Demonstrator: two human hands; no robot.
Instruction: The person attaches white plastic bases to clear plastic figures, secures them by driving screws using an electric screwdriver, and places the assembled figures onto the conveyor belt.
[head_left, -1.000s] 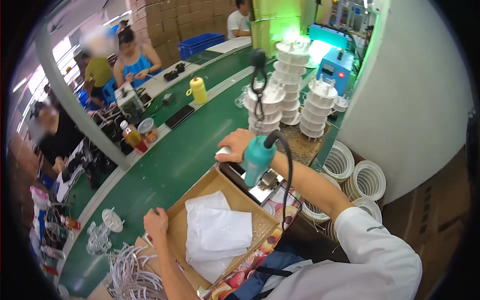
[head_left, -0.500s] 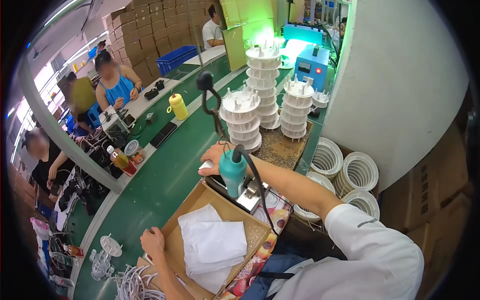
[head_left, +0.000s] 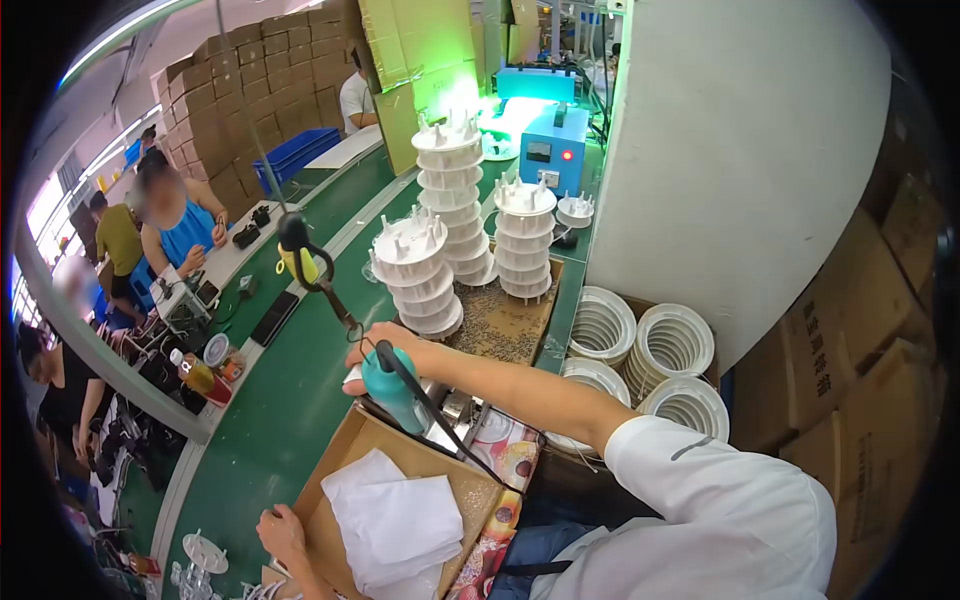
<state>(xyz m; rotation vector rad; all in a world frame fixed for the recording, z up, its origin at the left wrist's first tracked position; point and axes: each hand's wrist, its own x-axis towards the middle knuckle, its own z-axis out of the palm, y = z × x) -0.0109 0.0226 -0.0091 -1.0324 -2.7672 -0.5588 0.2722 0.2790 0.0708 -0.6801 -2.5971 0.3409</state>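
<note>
My right hand (head_left: 385,343) is closed beyond the teal electric screwdriver (head_left: 393,392), which hangs from a cord and hook. A small white part (head_left: 354,381) shows under its fingers, at the end of a metal fixture (head_left: 450,420); the screwdriver hides some of the grip. My left hand (head_left: 284,535) is beside the left edge of a shallow cardboard tray (head_left: 318,490), its fingers curled; what they hold, if anything, is hidden. White cloth-like sheets (head_left: 400,520) lie in the tray. White cables (head_left: 275,585) and a white disc with prongs (head_left: 204,553) are near my left hand.
Stacks of white pronged discs (head_left: 450,190) stand on a cardboard sheet (head_left: 505,325) ahead. Behind them is a blue machine (head_left: 553,150) with a red light. White rings (head_left: 675,340) fill a box at right. Co-workers sit across the green table (head_left: 265,410); a black phone (head_left: 274,318) lies there.
The view has swung to the right, so most things sit further left in the picture. Both hands keep nearly the same places by the fixture and the tray.
</note>
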